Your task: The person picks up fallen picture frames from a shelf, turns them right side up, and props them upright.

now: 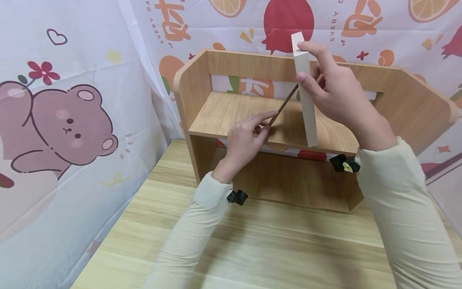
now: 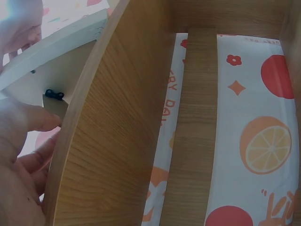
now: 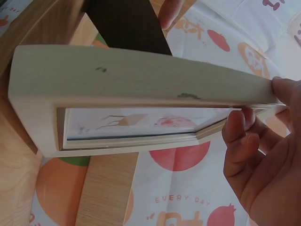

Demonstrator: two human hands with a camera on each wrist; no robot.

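Note:
A cream picture frame (image 1: 307, 108) stands on edge, slightly tilted, on the upper shelf of a wooden desktop rack (image 1: 242, 106). My right hand (image 1: 339, 88) grips it near the top, the thumb on the near side and a finger over the upper end. In the right wrist view, the clear pane (image 3: 150, 122) shows inside the border. Behind it a dark support leg (image 1: 285, 103) slants out to the left. My left hand (image 1: 247, 138) pinches that leg low down, close over the shelf's front edge. In the left wrist view, the shelf board hides part of these fingers.
The rack's side panels (image 1: 187, 88) rise left and right, with a back rail (image 1: 249, 64) behind. Below lies a lower compartment (image 1: 288, 176). The rack stands on a light wood table (image 1: 274, 249) against a fruit-printed curtain (image 1: 238, 36). A bear-printed curtain (image 1: 137, 100) hangs at left.

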